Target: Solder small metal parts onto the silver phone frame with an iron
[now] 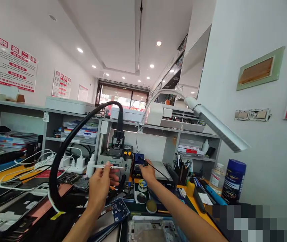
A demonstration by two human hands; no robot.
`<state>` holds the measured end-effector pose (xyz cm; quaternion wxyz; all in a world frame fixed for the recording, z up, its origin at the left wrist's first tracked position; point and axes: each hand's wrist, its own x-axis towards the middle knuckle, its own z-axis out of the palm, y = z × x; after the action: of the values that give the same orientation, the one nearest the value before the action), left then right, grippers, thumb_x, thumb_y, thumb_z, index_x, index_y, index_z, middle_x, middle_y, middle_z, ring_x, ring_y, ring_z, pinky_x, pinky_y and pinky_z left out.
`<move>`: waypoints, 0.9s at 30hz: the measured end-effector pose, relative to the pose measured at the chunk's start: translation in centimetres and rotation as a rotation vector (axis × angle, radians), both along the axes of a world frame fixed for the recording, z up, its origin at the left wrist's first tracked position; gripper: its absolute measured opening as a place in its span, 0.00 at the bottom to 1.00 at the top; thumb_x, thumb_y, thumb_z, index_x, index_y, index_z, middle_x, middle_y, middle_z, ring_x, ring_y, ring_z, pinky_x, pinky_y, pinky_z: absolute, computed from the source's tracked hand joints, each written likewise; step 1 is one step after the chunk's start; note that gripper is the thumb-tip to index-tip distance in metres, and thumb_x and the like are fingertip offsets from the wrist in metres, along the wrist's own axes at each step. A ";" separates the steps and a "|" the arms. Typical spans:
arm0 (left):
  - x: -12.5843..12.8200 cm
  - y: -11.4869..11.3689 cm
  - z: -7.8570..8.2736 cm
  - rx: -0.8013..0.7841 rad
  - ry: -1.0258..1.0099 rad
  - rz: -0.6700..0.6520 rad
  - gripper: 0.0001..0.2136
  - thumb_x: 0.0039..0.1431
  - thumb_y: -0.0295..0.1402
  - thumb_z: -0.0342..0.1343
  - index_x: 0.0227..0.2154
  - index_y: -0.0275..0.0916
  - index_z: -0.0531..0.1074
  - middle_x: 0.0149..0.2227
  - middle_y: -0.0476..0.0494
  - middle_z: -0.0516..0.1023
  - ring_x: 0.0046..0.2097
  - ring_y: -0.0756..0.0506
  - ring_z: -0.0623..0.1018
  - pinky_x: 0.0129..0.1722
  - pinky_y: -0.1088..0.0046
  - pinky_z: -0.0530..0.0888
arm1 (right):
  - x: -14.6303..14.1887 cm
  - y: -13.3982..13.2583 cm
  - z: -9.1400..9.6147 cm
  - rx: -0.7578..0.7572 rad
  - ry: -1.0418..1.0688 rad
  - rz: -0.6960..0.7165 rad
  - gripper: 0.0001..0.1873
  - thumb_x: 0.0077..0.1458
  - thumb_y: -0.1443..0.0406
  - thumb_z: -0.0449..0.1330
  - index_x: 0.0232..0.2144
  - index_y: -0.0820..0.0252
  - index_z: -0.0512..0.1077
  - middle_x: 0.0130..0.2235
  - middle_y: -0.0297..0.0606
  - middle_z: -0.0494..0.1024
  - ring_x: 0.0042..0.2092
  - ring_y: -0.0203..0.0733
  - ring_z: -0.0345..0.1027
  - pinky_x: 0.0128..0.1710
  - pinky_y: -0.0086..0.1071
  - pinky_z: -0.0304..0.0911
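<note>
My left hand (100, 188) is raised over the bench and pinches a pair of slim metal tweezers (110, 166), held level with the tips pointing right. My right hand (148, 172) reaches farther back, fingers closed round a black cabled handle (146, 163) at the blue soldering station (138, 161). A thin black cord (162, 173) runs from that hand to the right. Below my hands lie a blue phone part (119, 209), a tin of flux (141, 198) and an opened phone frame (150, 232).
A thick black hose (57, 168) loops from a hot-air unit (114, 156) across the left of the bench. A white desk lamp (219, 129) juts over the right side. A blue spray can (234, 181), bottles, chargers with white cables (45, 161) and phone boards crowd the orange table.
</note>
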<state>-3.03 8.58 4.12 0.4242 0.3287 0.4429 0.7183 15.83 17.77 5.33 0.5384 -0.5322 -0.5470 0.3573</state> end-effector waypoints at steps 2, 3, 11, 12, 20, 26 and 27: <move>-0.2 -0.1 -0.2 -0.008 -0.025 -0.009 0.19 0.77 0.45 0.65 0.61 0.39 0.77 0.58 0.38 0.83 0.52 0.39 0.86 0.51 0.55 0.86 | -0.1 2.1 -0.2 0.014 -0.128 -0.053 0.21 0.75 0.59 0.70 0.65 0.57 0.78 0.65 0.47 0.82 0.58 0.56 0.82 0.56 0.55 0.82; -0.4 -0.2 -0.2 -0.007 -0.028 -0.005 0.19 0.77 0.45 0.65 0.60 0.39 0.77 0.57 0.39 0.83 0.51 0.40 0.86 0.50 0.56 0.86 | -0.2 3.0 -0.3 0.019 -0.178 -0.063 0.21 0.75 0.59 0.70 0.65 0.57 0.78 0.65 0.47 0.82 0.58 0.56 0.82 0.56 0.55 0.82; -0.4 -1.2 -0.2 0.000 -0.038 0.027 0.15 0.78 0.46 0.63 0.50 0.37 0.78 0.40 0.48 0.82 0.31 0.51 0.78 0.29 0.74 0.79 | 0.5 6.0 0.4 0.105 -0.355 -0.063 0.19 0.76 0.59 0.70 0.64 0.56 0.79 0.65 0.47 0.82 0.58 0.55 0.82 0.57 0.54 0.82; -0.2 -1.3 -0.2 0.008 -0.040 0.026 0.15 0.78 0.46 0.63 0.50 0.37 0.78 0.39 0.49 0.81 0.29 0.52 0.77 0.28 0.75 0.78 | 0.7 5.9 0.7 0.105 -0.350 -0.067 0.19 0.76 0.59 0.70 0.64 0.56 0.79 0.65 0.47 0.82 0.58 0.55 0.82 0.57 0.54 0.81; -0.1 -2.1 0.3 0.055 -0.098 0.031 0.23 0.72 0.56 0.66 0.43 0.37 0.78 0.34 0.50 0.82 0.25 0.52 0.76 0.20 0.77 0.73 | 5.1 1.1 2.7 0.029 -0.114 -0.112 0.20 0.76 0.58 0.70 0.64 0.58 0.78 0.63 0.46 0.83 0.56 0.55 0.83 0.55 0.53 0.82; 0.2 -2.5 0.8 0.052 -0.138 -0.007 0.35 0.38 0.62 0.79 0.38 0.37 0.79 0.33 0.43 0.87 0.25 0.49 0.77 0.17 0.74 0.72 | 11.5 -5.6 3.6 0.014 0.186 -0.097 0.20 0.76 0.57 0.70 0.63 0.58 0.78 0.61 0.46 0.84 0.53 0.53 0.84 0.51 0.50 0.84; 0.4 -2.5 0.8 0.042 -0.133 -0.025 0.35 0.36 0.61 0.79 0.37 0.37 0.79 0.34 0.42 0.87 0.25 0.49 0.76 0.17 0.74 0.72 | 12.4 -6.6 3.6 -0.001 0.235 -0.084 0.20 0.76 0.57 0.70 0.63 0.58 0.78 0.60 0.46 0.84 0.52 0.53 0.84 0.50 0.50 0.84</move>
<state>-2.67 6.06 4.91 0.4545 0.2946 0.3945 0.7423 28.23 11.14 8.93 0.6130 -0.5094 -0.4571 0.3948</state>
